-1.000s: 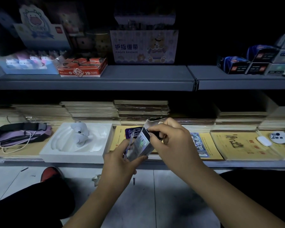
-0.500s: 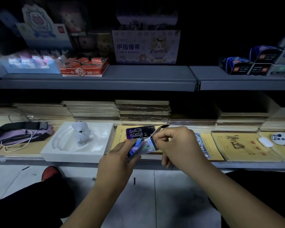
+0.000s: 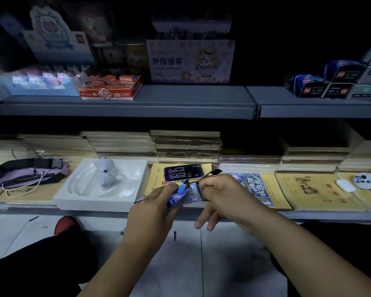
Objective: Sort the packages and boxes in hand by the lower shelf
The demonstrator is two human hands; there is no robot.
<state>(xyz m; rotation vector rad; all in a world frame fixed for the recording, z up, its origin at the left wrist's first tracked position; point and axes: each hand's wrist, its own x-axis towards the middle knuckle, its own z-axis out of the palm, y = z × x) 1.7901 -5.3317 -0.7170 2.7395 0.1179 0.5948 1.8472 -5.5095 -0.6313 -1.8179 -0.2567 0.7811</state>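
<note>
Dim shop aisle, pale tiled floor (image 3: 180, 264). Left hand (image 3: 153, 207) grips small shiny purple-blue cardboard packet (image 3: 183, 195) over lower shelf edge; right hand (image 3: 221, 197) pinches its open flap end. Beyond: lit phone (image 3: 181, 172), white moulded tray (image 3: 103, 185), stacked notebooks (image 3: 186, 144).

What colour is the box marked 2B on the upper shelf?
Red with a white lower band, seen in the head view: the 2B box.

I read left hand (image 3: 156, 205): fingers curled, pinching (thumb side up) | right hand (image 3: 221, 197): thumb and forefinger pinched, lower fingers hanging loose | both forearms extended forward, hands nearly touching.
</note>
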